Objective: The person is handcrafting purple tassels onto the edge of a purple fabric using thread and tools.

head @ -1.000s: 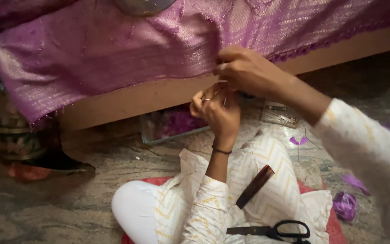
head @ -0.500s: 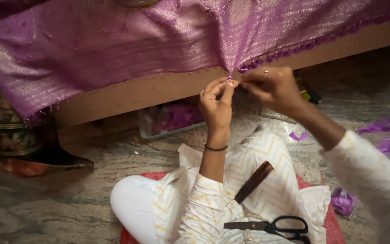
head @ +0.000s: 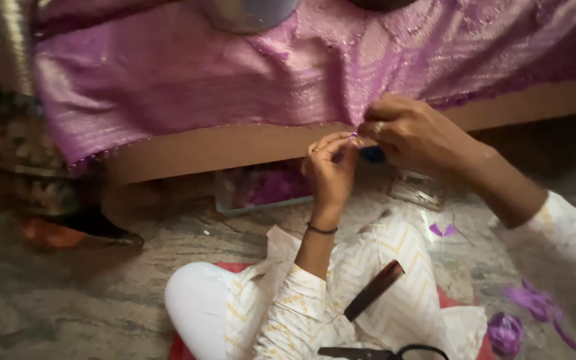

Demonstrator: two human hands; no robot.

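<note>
A shiny purple cloth drapes over the edge of a wooden platform ahead of me. My right hand pinches the cloth's lower hem and bunches it there. My left hand is raised just below it, and its fingertips close on a small purple bit at the same hem point. Both hands touch at the edge. A dark bangle sits on my left wrist.
A brown comb and black scissors lie on my lap. A clear box with purple stuff sits under the platform. Purple scraps lie on the stone floor at right. A metal vessel stands on the cloth.
My view has shifted, so the cloth edge and both hands sit lower and further right in frame. Both hands have come together at the hem, with the right hand gripping it.
</note>
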